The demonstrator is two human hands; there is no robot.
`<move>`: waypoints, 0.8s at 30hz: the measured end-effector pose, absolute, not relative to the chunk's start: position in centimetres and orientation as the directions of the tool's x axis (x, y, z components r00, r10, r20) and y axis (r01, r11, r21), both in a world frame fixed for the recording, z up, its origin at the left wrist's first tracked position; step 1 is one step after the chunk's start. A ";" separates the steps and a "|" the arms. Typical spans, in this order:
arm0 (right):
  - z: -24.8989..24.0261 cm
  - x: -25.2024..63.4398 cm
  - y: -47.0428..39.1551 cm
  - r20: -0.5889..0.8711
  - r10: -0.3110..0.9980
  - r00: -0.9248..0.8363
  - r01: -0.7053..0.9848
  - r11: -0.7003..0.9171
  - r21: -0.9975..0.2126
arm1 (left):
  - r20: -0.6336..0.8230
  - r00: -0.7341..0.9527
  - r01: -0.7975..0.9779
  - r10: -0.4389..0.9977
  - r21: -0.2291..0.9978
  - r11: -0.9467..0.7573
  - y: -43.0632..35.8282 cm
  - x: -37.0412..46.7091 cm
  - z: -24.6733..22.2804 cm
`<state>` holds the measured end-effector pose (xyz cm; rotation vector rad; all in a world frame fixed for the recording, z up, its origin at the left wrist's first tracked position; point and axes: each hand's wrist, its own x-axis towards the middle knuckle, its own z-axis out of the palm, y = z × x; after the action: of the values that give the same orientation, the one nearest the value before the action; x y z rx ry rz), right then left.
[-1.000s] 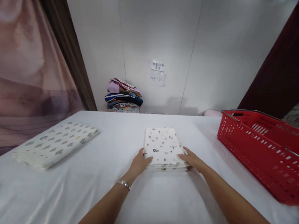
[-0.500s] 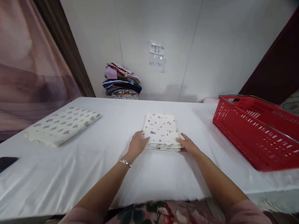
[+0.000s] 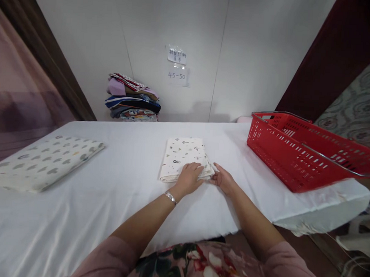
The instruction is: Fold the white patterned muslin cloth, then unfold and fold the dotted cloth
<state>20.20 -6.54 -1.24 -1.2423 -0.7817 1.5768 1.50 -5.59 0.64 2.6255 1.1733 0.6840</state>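
Observation:
A folded white cloth (image 3: 182, 152) with small grey and brown prints lies in several layers on the white-covered table. My left hand (image 3: 189, 177) rests on its front right part, fingers stretched out flat over the top layer. At the right front corner, my right hand (image 3: 223, 180) has its fingertips on the edge of the layers, which look slightly uneven there. The fingertips of that hand are partly hidden by the cloth's corner. Another folded white cloth (image 3: 53, 159) with grey cloud-like shapes lies to the left, away from both hands.
A red plastic basket (image 3: 294, 159) with metal handles stands at the table's right end. Behind the table's far edge is a pile of folded fabrics (image 3: 133, 99) against the wall. Two paper signs (image 3: 177, 75) hang on the wall. The white tablecloth (image 3: 125, 168) has wrinkles near the front.
My left hand has moved from the cloth's left front corner onto its front right part. My right hand stays at the right corner. The view has turned to the right.

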 end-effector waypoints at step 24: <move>-3.0 20.4 -6.9 -0.102 0.954 0.281 0.153 -0.150 -0.977 | 0.201 0.526 0.667 0.826 0.505 -0.548 -3.9 3.3 0.9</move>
<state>20.36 -6.90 -2.99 -1.5482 -1.0591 1.0042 3.29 -3.87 0.92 2.4026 1.2316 0.6007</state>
